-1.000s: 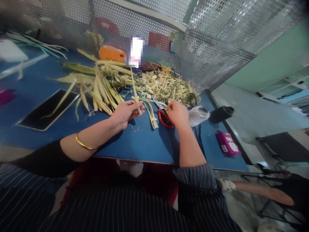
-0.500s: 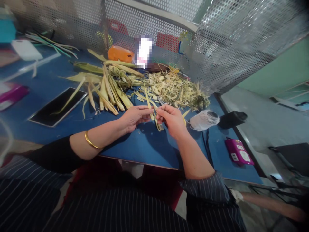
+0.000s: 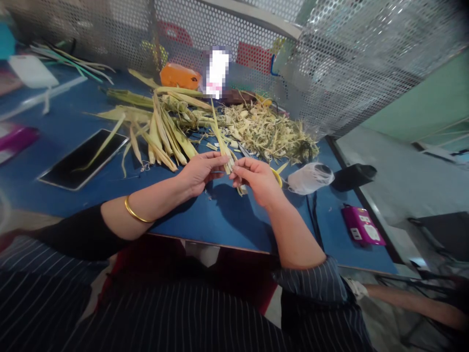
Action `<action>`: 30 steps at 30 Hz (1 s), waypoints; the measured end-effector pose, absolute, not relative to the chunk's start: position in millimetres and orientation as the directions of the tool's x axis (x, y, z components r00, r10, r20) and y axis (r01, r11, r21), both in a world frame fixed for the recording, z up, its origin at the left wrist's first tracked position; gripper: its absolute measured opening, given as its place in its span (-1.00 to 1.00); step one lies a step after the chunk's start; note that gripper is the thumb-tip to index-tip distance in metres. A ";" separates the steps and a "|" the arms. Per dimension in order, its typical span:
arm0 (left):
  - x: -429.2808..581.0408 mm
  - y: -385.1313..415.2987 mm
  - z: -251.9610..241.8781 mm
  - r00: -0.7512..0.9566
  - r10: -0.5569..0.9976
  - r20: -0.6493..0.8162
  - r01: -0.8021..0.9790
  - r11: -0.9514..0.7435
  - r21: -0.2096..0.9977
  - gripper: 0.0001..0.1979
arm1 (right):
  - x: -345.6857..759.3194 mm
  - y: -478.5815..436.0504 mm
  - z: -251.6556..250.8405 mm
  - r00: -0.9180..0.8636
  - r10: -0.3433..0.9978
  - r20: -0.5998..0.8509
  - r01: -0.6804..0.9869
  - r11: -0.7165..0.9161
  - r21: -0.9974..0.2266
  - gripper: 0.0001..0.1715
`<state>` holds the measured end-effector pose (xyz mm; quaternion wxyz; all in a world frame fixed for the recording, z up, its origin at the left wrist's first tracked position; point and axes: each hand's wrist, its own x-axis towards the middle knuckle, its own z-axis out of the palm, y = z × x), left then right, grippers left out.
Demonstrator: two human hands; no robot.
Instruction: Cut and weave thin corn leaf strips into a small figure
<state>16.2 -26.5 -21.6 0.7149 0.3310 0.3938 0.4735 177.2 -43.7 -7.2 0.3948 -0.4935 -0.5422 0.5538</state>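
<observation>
My left hand (image 3: 205, 171) pinches a pale green-yellow corn husk strip (image 3: 221, 139) between thumb and fingers. Its narrow end points up and away over the table. My right hand (image 3: 256, 178) is closed at the lower end of the same strip, fingertips almost touching the left hand's. Short husk ends poke out below the right fingers. Beside the right hand shows the yellow handle (image 3: 277, 177) of what looks like scissors, partly hidden. Just beyond the hands lie a bundle of long corn husks (image 3: 164, 127) and a heap of shredded husk scraps (image 3: 267, 129).
A dark tablet-like panel (image 3: 83, 159) lies on the left of the blue table (image 3: 205, 220). To the right are a white thread spool (image 3: 310, 179), a black spool (image 3: 353, 179) and a purple box (image 3: 362, 225). Perforated metal (image 3: 205, 29) stands behind. Another person's arm (image 3: 410, 303) shows lower right.
The husk pieces in my hands, spread apart before, now lie together as one narrower bunch. Both hands stay close together, and the view has shifted slightly.
</observation>
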 end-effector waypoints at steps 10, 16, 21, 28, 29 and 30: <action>19.1 -29.2 -23.2 0.248 0.953 -0.176 -0.474 0.278 0.835 -0.86 | 174.8 -43.7 -11.1 -0.212 0.971 -0.106 0.085 -0.090 -0.992 -0.82; 19.5 -31.4 -19.4 0.209 0.968 -0.139 -0.432 0.219 0.875 -0.86 | 171.4 -47.3 -5.0 -0.218 0.960 -0.178 0.069 -0.167 -0.984 -0.73; 20.5 -33.5 -18.8 0.210 0.975 -0.072 -0.405 0.154 0.901 -0.91 | 168.0 -48.1 -10.4 -0.255 0.947 -0.197 0.133 -0.168 -0.977 -0.57; 25.3 -35.7 -22.0 0.308 0.951 -0.030 -0.430 0.167 0.887 -0.86 | 163.2 -45.8 -23.4 -0.240 0.970 -0.036 0.318 0.043 -0.947 -0.62; 25.7 -35.5 -22.2 0.312 0.949 -0.042 -0.431 0.180 0.884 -0.84 | 163.7 -46.5 -21.9 -0.256 0.966 -0.027 0.355 0.068 -0.933 -0.62; 25.6 -35.2 -21.7 0.308 0.949 -0.061 -0.442 0.199 0.874 -0.82 | 165.2 -47.3 -19.2 -0.286 0.958 -0.028 0.387 0.089 -0.918 -0.62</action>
